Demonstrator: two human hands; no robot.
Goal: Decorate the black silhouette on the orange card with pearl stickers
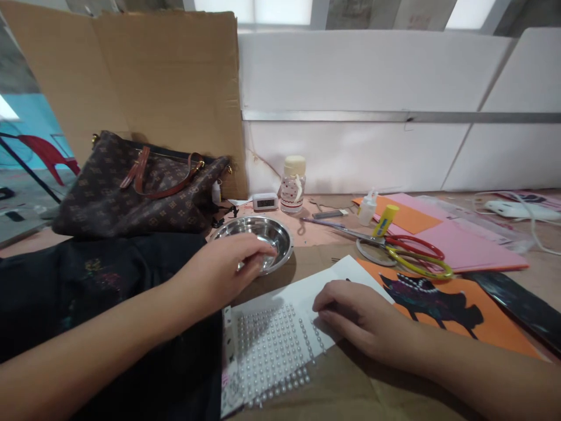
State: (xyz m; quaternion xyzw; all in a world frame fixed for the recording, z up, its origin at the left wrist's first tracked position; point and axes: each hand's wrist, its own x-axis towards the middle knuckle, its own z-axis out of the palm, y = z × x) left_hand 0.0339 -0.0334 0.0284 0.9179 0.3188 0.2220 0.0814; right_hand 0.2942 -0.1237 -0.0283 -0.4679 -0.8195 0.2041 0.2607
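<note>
My left hand (225, 263) reaches over the near side of a shiny metal bowl (287, 248), its thumb and fingers closed in a pinch. Whatever those fingertips hold, if anything, is too small to make out. On the right, my right hand (363, 321) rests with curled fingers over a sheet of white paper (342, 272); its fingertips are beside the pearl stickers, and I cannot see what is between them. A sheet of silver pearl stickers (267, 345) lies in rows between my forearms, overlapping the paper.
An orange card (504, 327) with a black, pearl-trimmed shape lies right. Behind it are scissors (421, 257), a glue stick (385, 221) and a small bottle (367, 209). A brown handbag (175, 202), a digital clock (265, 202) and a lidded jar (293, 184) stand further back. Black fabric (175, 374) lies left.
</note>
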